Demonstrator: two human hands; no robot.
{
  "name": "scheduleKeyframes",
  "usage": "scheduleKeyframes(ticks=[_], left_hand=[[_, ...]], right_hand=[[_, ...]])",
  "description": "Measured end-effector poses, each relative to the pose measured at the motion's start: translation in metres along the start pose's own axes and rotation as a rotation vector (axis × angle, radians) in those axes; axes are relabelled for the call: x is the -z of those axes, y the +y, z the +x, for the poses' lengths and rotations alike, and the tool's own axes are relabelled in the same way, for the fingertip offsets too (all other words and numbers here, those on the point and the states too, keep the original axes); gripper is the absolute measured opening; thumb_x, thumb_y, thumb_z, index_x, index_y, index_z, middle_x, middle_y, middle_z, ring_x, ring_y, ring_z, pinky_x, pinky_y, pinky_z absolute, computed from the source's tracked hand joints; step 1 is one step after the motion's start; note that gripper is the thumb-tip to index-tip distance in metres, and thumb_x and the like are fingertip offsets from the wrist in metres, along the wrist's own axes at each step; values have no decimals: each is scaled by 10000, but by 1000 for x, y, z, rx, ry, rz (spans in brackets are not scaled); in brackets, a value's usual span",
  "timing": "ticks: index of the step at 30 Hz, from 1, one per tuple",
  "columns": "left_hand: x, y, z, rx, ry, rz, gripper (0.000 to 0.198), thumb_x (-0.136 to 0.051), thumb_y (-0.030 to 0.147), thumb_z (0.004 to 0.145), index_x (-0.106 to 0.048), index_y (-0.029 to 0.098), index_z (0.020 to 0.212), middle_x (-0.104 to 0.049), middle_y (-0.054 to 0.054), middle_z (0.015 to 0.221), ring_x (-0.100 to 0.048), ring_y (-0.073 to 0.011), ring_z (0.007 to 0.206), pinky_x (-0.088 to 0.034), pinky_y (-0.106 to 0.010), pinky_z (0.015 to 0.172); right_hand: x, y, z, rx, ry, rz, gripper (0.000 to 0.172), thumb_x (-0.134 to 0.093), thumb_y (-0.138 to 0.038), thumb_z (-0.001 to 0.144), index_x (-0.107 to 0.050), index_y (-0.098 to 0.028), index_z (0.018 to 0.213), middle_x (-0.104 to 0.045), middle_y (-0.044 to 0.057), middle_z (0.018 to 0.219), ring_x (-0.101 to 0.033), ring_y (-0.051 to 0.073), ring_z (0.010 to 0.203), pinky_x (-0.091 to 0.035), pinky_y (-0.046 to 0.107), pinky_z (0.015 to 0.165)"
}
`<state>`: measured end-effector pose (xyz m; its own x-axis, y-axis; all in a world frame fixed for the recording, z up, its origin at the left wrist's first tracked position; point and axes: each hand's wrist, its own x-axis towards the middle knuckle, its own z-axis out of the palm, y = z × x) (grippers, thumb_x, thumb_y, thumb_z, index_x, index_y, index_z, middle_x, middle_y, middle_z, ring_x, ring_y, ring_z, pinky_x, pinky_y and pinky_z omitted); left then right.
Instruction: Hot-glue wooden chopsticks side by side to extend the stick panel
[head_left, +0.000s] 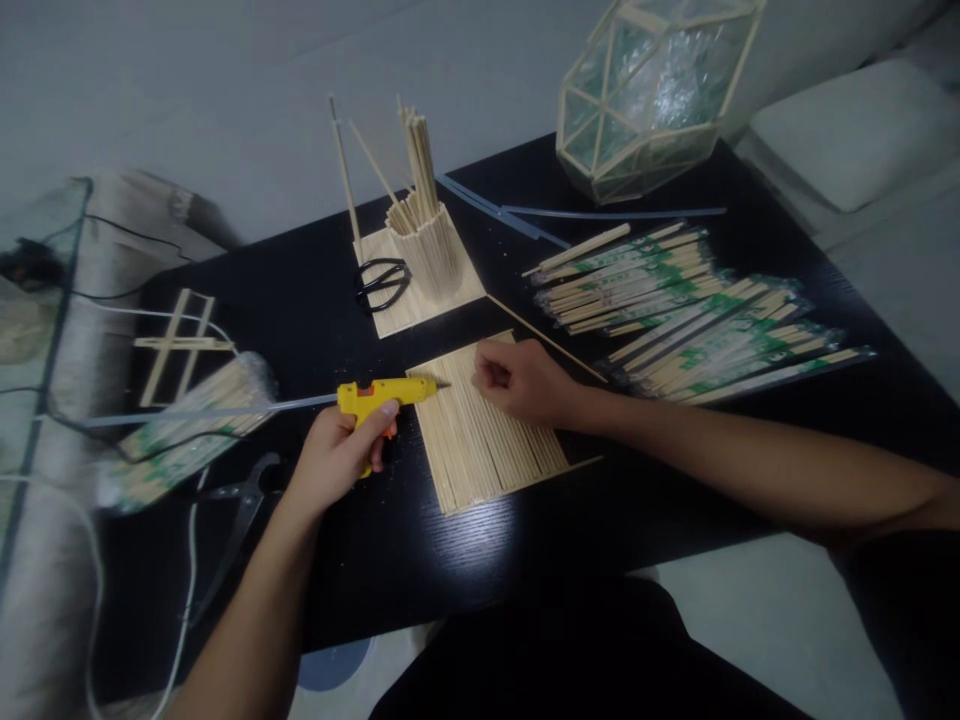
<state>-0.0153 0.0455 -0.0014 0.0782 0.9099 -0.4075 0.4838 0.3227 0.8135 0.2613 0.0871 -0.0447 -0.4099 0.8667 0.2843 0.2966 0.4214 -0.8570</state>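
Observation:
My left hand (334, 455) grips a yellow hot glue gun (379, 396), thumb on top. A long clear glue stick (292, 405) runs out of its rear, and its nozzle points right over a flat panel of wooden sticks laid side by side (476, 450). At the panel's upper right my right hand (529, 382) is closed, fingers curled together. What these fingers hold, if anything, is hidden. One stick along the panel's lower edge (581, 465) juts out past its right corner.
Behind stands a stick holder full of sticks (427, 255) on a wooden base, with black-handled scissors (382, 283). Wrapped chopsticks (720, 330) lie right; another pack (195, 425) and black pliers (244, 500) left. A geometric frame (600, 150) stands at the back right. Cords hang left.

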Motion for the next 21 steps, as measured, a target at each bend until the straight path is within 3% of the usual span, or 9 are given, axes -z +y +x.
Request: scheduleKeyframes(ticks=[13, 21], left_hand=[[5, -10, 1, -68, -57, 49, 470, -653, 544, 977, -692, 181, 682, -577, 17, 448, -555, -116, 403, -435, -203, 456], [5, -8, -1, -32, -61, 42, 458, -669, 555, 941, -680, 186, 672, -573, 11, 452, -536, -120, 401, -422, -210, 443]], right_hand=[[0, 0, 0, 5, 3, 1, 209, -562, -100, 836, -434, -234, 740, -465, -81, 622, -414, 91, 560, -307, 251, 602], [1, -1, -1, 23, 4, 28, 211, -567, -93, 835, -449, -229, 724, -461, -81, 619, -415, 89, 559, -302, 253, 601]])
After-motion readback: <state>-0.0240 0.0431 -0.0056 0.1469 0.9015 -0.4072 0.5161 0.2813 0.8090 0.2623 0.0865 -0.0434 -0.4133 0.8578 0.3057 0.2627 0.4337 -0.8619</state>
